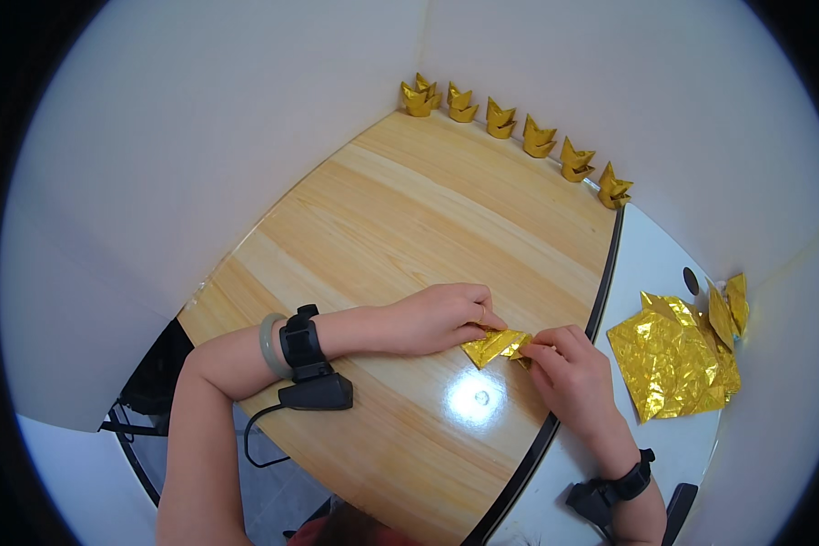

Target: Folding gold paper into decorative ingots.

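Pale walls [246,127] enclose a wood-grain table [382,227], a white surface [644,246] adjoining it on the right. Near the table's right edge lies a folded gold paper [494,347], between both hands: the left hand [439,318], fingers bent, grips its left part, while the right hand [571,369] pinches its right end. Crinkled gold sheets [669,359] lie on the white surface (loosely overlapping), and gold folded shapes [539,138] stand along the far wall.
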